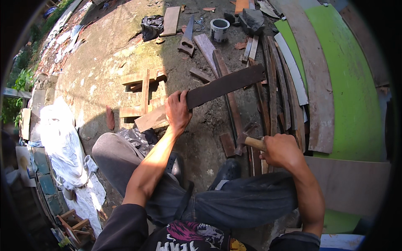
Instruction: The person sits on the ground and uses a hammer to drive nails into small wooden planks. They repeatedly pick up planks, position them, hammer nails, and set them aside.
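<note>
My left hand (pixel 178 112) is wrapped round a flat wooden plank (pixel 226 85), dark along its far part and pale at the end by my knee. The plank slants up to the right above the ground. In my right hand (pixel 284 150) is a hammer (pixel 254 143), held by its light wooden handle; its head points left, over loose timber. Just beyond the plank's pale end, a small frame of nailed wooden strips (pixel 145 90) lies on the concrete. Below the hammer head rests a short brown block (pixel 227 145).
Long narrow strips (pixel 274 88) and green boards (pixel 343 75) line the right side. A handsaw (pixel 186 44), a paint can (pixel 220 30) and a black plastic bag (pixel 152 27) sit farther off. White sheeting (pixel 63 142) covers the left edge. My shoes (pixel 226 172) are close below the timber.
</note>
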`<state>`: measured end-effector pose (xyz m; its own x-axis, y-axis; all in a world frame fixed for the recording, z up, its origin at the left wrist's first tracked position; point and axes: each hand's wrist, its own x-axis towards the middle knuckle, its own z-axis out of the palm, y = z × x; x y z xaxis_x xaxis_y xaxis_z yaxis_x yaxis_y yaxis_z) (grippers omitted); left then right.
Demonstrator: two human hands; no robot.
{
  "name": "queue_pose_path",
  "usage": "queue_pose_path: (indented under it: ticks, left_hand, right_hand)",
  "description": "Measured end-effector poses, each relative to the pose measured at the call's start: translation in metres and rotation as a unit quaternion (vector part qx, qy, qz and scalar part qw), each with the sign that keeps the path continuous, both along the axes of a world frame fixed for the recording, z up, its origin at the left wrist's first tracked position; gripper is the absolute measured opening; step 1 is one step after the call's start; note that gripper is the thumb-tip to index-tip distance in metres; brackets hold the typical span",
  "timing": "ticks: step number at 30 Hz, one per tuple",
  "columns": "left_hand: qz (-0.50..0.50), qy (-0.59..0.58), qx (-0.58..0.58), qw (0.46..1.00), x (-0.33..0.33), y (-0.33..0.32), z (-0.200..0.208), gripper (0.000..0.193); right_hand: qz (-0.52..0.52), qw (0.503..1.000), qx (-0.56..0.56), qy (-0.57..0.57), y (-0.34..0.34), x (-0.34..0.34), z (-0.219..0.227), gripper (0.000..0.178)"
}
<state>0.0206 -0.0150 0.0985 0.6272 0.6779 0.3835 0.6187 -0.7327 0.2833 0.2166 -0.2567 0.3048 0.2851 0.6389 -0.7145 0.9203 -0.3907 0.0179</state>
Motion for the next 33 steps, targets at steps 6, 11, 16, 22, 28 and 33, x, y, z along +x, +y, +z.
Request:
queue_pose_path:
  ticks: [6,11,16,22,28,33]
  left_hand:
    - [-0.129,0.064,-0.238,0.961,-0.004,0.02,0.002,0.068]
    - [-0.141,0.216,-0.42,0.87,0.01,0.027,0.004,0.063]
    - [-0.16,0.166,-0.344,0.91,-0.004,0.028,-0.047,0.058]
    - [-0.14,0.091,-0.268,0.949,-0.027,0.024,-0.1,0.059]
    - [-0.023,0.094,-0.228,0.969,-0.044,0.0,-0.11,0.069]
    - [-0.031,0.112,-0.342,0.933,-0.047,0.025,-0.108,0.077]
  right_hand:
    - [0.021,1.0,-0.019,0.012,0.016,-0.012,-0.003,0.04]
    - [-0.012,1.0,-0.022,0.003,0.018,-0.016,-0.031,0.041]
    - [-0.1,0.994,0.002,0.048,0.024,-0.017,-0.043,0.049]
    - [-0.165,0.984,0.02,0.061,0.019,-0.019,-0.066,0.055]
    - [-0.332,0.917,-0.006,0.22,0.005,-0.018,-0.079,0.046]
    - [-0.504,0.777,0.0,0.377,0.011,-0.04,-0.09,0.033]
